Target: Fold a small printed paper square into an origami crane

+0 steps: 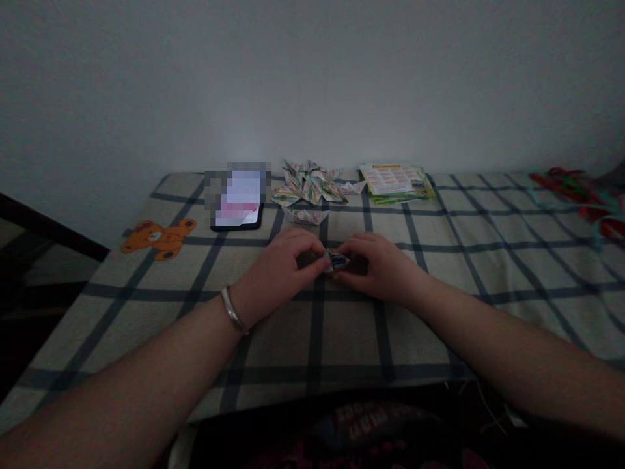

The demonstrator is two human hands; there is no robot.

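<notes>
Here's the left hand [288,264], thumb and forefinger pinching a small folded paper [338,261] just right of the frame's centre. And the right hand [385,264] pinches its other end! The paper lies between both sets of fingertips, neither hand nearer, its long axis seemingly running across the frame; whether it touches the cloth-covered bench [415,345], I can't tell. Just beyond, upper centre, one folded piece [306,217] sits in front of a heap of folded papers [315,184]. Leaflets [395,181] are stacked to its right, a phone [240,198] to its left, and a bear cutout [159,240] at the frame's left.
</notes>
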